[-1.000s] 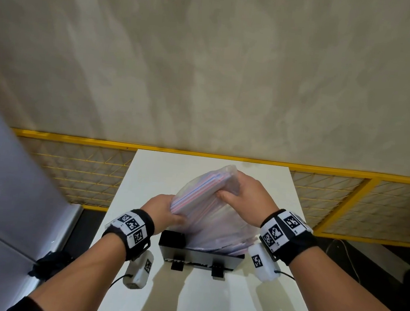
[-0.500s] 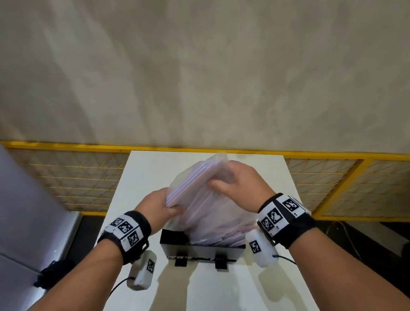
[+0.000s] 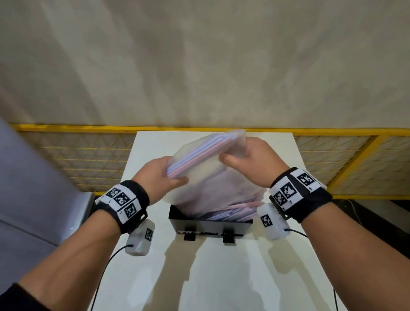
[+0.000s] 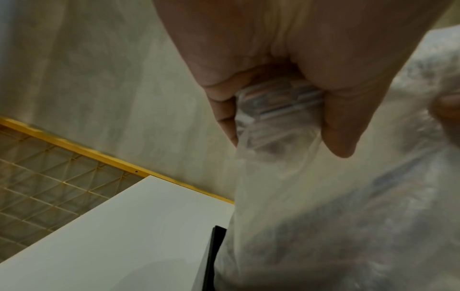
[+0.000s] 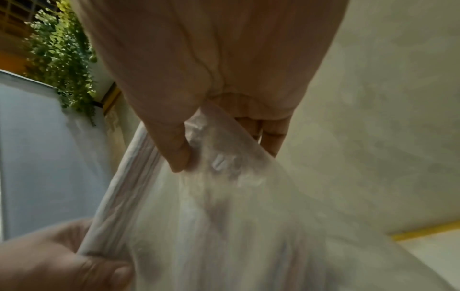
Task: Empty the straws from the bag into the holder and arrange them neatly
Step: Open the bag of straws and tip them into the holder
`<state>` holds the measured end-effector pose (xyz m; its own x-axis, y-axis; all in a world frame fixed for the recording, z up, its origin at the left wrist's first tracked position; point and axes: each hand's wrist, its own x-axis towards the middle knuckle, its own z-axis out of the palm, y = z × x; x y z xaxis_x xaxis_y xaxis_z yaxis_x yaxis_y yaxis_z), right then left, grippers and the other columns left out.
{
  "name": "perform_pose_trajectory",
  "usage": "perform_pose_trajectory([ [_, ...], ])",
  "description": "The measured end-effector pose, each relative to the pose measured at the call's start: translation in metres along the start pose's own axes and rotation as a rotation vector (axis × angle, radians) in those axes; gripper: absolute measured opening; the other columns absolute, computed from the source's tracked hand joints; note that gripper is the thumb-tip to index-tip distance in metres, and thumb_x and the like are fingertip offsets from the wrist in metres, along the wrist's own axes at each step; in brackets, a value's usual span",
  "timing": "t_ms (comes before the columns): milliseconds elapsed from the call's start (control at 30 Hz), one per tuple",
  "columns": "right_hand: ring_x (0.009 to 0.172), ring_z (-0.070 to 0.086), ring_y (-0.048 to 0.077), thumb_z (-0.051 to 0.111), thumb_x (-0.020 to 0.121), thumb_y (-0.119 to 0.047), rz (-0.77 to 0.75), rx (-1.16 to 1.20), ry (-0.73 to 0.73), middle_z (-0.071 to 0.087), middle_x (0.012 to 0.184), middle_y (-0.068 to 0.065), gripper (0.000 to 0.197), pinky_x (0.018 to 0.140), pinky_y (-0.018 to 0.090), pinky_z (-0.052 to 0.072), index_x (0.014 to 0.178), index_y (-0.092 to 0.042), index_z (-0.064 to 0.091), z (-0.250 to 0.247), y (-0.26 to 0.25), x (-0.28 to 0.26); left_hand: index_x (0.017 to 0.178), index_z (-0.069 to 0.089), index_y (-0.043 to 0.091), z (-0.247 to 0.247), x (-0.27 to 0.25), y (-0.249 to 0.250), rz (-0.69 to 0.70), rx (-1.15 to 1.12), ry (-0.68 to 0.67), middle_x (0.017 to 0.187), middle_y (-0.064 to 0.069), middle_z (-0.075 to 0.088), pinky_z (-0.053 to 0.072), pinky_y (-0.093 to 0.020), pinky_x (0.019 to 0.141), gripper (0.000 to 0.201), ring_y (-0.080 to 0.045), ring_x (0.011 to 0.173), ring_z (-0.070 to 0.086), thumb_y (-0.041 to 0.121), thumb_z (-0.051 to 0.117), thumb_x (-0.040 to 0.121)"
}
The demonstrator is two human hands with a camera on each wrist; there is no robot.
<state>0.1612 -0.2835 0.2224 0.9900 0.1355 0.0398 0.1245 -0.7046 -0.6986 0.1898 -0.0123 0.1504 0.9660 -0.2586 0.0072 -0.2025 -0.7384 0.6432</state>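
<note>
A clear plastic bag (image 3: 211,178) hangs upside down over the black holder (image 3: 211,225) on the white table (image 3: 212,281). My left hand (image 3: 162,173) grips the bag's left side, pinching a few pink and blue straws (image 3: 194,154) through the plastic (image 4: 278,110). My right hand (image 3: 249,157) pinches the bag's upper right corner (image 5: 224,157). Many pink and blue straws (image 3: 233,209) lie heaped in the holder under the bag's mouth. The bag hides the holder's inside.
A yellow-framed mesh fence (image 3: 79,153) runs behind the table below a beige wall. A grey surface (image 3: 15,187) stands at the left. Cables (image 3: 103,266) trail from my wrist cameras over the table's near part. Green foliage (image 5: 62,59) shows in the right wrist view.
Both hands have lifted the bag a little higher above the holder. More straws now lie in the holder below the bag's mouth.
</note>
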Motion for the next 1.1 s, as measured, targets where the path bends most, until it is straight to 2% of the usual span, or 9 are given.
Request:
perform_pose_trajectory([
  [100, 0.095, 0.068, 0.017, 0.073, 0.090, -0.038, 0.026, -0.021, -0.007, 0.074, 0.100, -0.001, 0.024, 0.088, 0.039, 0.055, 0.106, -0.020, 0.075, 0.000, 0.001, -0.003, 0.083, 0.056, 0.036, 0.004, -0.001, -0.003, -0.027, 0.025, -0.029, 0.073, 0.011, 0.061, 0.038, -0.022, 0.054, 0.029, -0.003, 0.064, 0.057, 0.052, 0.080, 0.077],
  [233, 0.107, 0.065, 0.013, 0.074, 0.091, -0.034, -0.027, 0.017, 0.002, 0.072, 0.114, -0.005, 0.031, 0.096, 0.034, 0.051, 0.121, -0.023, 0.071, -0.001, -0.002, -0.008, 0.094, 0.056, 0.035, 0.020, -0.002, -0.005, -0.051, -0.002, -0.071, 0.080, 0.009, 0.062, 0.039, -0.021, 0.056, 0.035, -0.004, 0.071, 0.059, 0.047, 0.082, 0.075],
  [367, 0.090, 0.065, 0.021, 0.068, 0.094, -0.028, -0.067, -0.019, -0.001, 0.072, 0.094, 0.003, 0.016, 0.084, 0.042, 0.053, 0.100, -0.013, 0.071, 0.001, -0.006, -0.007, 0.105, 0.058, 0.031, 0.043, -0.006, -0.005, -0.081, -0.051, -0.213, 0.088, 0.005, 0.065, 0.048, -0.024, 0.061, 0.043, -0.011, 0.078, 0.064, 0.042, 0.083, 0.072],
  [533, 0.067, 0.050, 0.011, 0.066, 0.096, -0.027, -0.121, -0.167, -0.031, 0.057, 0.072, -0.004, 0.021, 0.059, 0.027, 0.033, 0.083, -0.012, 0.060, 0.006, -0.005, -0.007, 0.081, 0.053, 0.029, 0.074, -0.010, -0.006, -0.118, 0.086, -0.342, 0.081, 0.004, 0.062, 0.041, -0.024, 0.057, 0.021, -0.011, 0.072, 0.059, 0.040, 0.070, 0.078],
  [700, 0.065, 0.048, 0.010, 0.065, 0.097, -0.030, -0.099, -0.234, -0.037, 0.053, 0.071, -0.006, 0.034, 0.059, 0.027, 0.035, 0.070, -0.022, 0.046, 0.006, 0.000, -0.007, 0.078, 0.052, 0.029, 0.093, -0.012, -0.004, -0.154, 0.034, -0.428, 0.080, 0.002, 0.061, 0.044, -0.026, 0.061, 0.017, -0.014, 0.071, 0.058, 0.034, 0.068, 0.080],
  [833, 0.083, 0.062, 0.013, 0.067, 0.095, -0.036, -0.036, -0.183, -0.053, 0.066, 0.092, -0.009, 0.013, 0.078, 0.036, 0.053, 0.091, -0.025, 0.060, 0.004, 0.005, -0.008, 0.083, 0.057, 0.028, 0.099, -0.019, -0.006, -0.171, -0.093, -0.399, 0.080, 0.000, 0.063, 0.049, -0.027, 0.063, 0.012, -0.017, 0.071, 0.061, 0.035, 0.067, 0.080],
  [967, 0.091, 0.064, 0.004, 0.075, 0.089, -0.044, 0.003, -0.036, -0.035, 0.060, 0.110, -0.015, 0.058, 0.082, 0.024, 0.051, 0.140, -0.035, 0.049, 0.001, 0.005, -0.009, 0.087, 0.058, 0.031, 0.088, -0.019, -0.007, -0.103, -0.106, -0.312, 0.080, 0.005, 0.064, 0.055, -0.032, 0.067, 0.018, -0.017, 0.073, 0.064, 0.040, 0.069, 0.077],
  [1033, 0.089, 0.063, 0.004, 0.074, 0.091, -0.038, -0.047, 0.002, 0.019, 0.060, 0.109, -0.015, 0.055, 0.081, 0.018, 0.048, 0.140, -0.036, 0.052, 0.000, 0.002, -0.007, 0.099, 0.058, 0.029, 0.079, -0.015, -0.007, -0.088, -0.050, -0.260, 0.087, 0.006, 0.065, 0.055, -0.032, 0.070, 0.032, -0.015, 0.079, 0.064, 0.044, 0.073, 0.076],
  [1100, 0.081, 0.063, 0.004, 0.070, 0.093, -0.025, -0.100, 0.024, 0.089, 0.065, 0.096, -0.018, 0.026, 0.074, 0.020, 0.045, 0.118, -0.032, 0.067, -0.002, 0.000, -0.003, 0.106, 0.055, 0.031, 0.066, -0.011, -0.006, -0.086, -0.005, -0.222, 0.091, 0.007, 0.065, 0.052, -0.028, 0.065, 0.044, -0.013, 0.081, 0.064, 0.051, 0.076, 0.073],
])
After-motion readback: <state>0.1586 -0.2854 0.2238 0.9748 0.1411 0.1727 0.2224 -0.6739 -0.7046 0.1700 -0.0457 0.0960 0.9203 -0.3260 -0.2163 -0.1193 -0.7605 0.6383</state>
